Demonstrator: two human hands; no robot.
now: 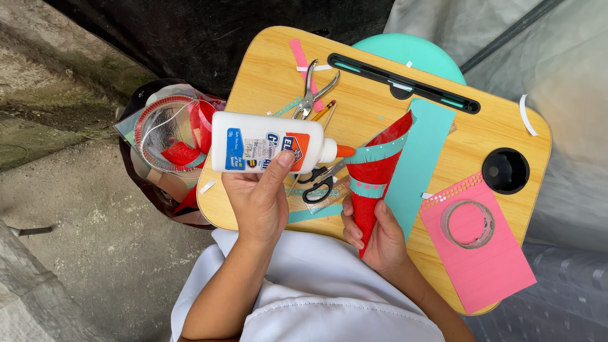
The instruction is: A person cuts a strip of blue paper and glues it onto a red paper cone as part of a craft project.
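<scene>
Over the near edge of the bench (266, 82): glue bottle (266, 142) clamped sideways in left hand (256, 199), orange tip touching red paper cone (373, 183) gripped in right hand (373, 237). Best squeezed gently along the teal fringe. Scissors (320, 183) just behind, pink sheet (491, 259) right.

Scissors (318, 183) and pliers (312, 90) crowd the tray (266, 76) beyond the glue bottle (266, 151).

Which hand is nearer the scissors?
The left hand, holding the glue bottle, is beside the scissors. The right hand, holding the red cone, is slightly farther, below them.
</scene>
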